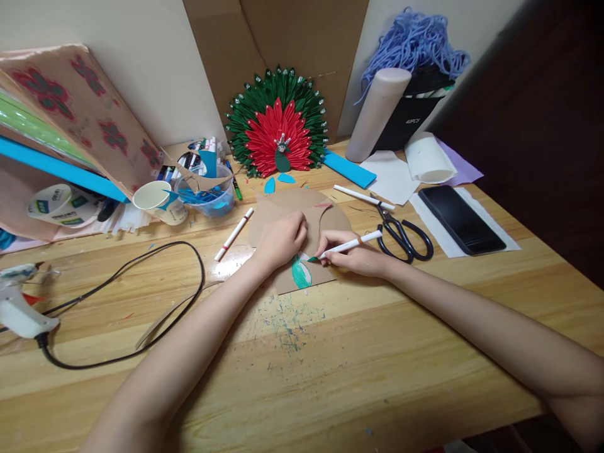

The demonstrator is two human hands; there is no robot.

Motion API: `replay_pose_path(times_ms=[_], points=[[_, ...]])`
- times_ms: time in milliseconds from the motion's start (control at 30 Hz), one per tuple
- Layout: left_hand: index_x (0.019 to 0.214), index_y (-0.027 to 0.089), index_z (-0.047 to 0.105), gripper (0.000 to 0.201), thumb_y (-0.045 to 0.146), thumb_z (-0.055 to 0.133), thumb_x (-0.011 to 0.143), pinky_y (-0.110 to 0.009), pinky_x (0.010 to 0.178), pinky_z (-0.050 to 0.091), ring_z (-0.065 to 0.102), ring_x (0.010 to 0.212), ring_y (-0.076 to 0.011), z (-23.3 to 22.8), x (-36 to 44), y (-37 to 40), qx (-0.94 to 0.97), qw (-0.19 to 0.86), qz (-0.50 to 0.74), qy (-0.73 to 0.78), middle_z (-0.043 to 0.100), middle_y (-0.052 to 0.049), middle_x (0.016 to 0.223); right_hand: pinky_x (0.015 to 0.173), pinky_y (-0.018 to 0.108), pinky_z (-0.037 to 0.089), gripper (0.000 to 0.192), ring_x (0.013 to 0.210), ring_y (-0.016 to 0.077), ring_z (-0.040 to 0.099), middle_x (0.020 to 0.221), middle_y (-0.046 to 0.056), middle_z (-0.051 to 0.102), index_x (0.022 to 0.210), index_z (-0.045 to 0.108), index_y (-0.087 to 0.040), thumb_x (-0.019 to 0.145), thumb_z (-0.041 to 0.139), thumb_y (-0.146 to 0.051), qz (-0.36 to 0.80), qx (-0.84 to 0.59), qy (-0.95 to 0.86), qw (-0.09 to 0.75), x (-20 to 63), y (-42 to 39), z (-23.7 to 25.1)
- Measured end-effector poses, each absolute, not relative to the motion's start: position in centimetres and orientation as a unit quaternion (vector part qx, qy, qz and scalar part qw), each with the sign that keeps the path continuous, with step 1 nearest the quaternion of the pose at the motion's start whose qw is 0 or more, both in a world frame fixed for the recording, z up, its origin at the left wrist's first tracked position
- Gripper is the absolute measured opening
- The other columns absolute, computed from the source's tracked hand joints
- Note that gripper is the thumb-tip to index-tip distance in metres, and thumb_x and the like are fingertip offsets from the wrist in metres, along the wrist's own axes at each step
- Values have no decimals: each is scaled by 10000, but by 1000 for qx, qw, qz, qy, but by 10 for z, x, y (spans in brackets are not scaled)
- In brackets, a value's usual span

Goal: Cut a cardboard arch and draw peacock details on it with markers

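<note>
- Reaching in from 5 o'clock, the right hand (355, 255) pinches a white marker (346, 245) in a writing grip, fingers closed on its barrel, green tip down on the cardboard piece (302, 214) so the colour lands where wanted
- Coming in from 7 o'clock, the left hand (282, 240) lies knuckles up on that cardboard, fingers curled together and gripping nothing, apparently pressing it so it does not slide under the pen
- Just below the marker tip, at 6 o'clock of the hands, a green leaf shape (301, 273) is already coloured on the cardboard's near edge
- Green scribble marks stain the wooden table (330, 365) nearer the viewer
- At 9 o'clock a glue gun (19, 308) rests with its black cable (141, 302) looped across the wood, out of the hands' way
- At 3 o'clock black scissors (401, 234) lie just beside the right wrist, and beyond them a phone (460, 220) sits on white paper
- At 11 o'clock a second marker (234, 234) lies near the left hand, with a plastic tub (207, 195) of pens behind it
- At 12 o'clock, propped against the wall, stands a red and green fan ornament (278, 126), upright so it shows whole
</note>
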State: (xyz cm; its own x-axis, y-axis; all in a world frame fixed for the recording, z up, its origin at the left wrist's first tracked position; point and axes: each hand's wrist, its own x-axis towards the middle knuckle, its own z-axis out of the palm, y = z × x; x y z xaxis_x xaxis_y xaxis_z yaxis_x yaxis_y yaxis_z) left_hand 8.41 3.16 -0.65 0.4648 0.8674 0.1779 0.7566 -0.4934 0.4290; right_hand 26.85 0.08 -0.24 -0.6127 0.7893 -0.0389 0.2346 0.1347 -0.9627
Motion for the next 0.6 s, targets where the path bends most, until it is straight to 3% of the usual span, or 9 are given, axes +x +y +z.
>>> replay_pose_path(times_ms=[367, 600], points=[[845, 199, 505, 192, 236, 323, 889, -282, 667, 405, 560, 745, -180, -5, 84, 31, 843, 148, 184, 484, 620, -54, 828, 513, 232, 362, 52, 577, 117, 500, 631, -14, 552, 697, 515, -180, 704, 507, -129, 551, -381, -695, 261, 269, 0, -1], [832, 200, 506, 190, 230, 327, 887, -277, 646, 400, 560, 729, -179, -6, 85, 31, 843, 142, 183, 486, 620, -52, 815, 508, 225, 369, 43, 575, 103, 513, 644, -6, 573, 761, 527, -180, 793, 507, -200, 568, -395, -645, 323, 269, 2, -7]])
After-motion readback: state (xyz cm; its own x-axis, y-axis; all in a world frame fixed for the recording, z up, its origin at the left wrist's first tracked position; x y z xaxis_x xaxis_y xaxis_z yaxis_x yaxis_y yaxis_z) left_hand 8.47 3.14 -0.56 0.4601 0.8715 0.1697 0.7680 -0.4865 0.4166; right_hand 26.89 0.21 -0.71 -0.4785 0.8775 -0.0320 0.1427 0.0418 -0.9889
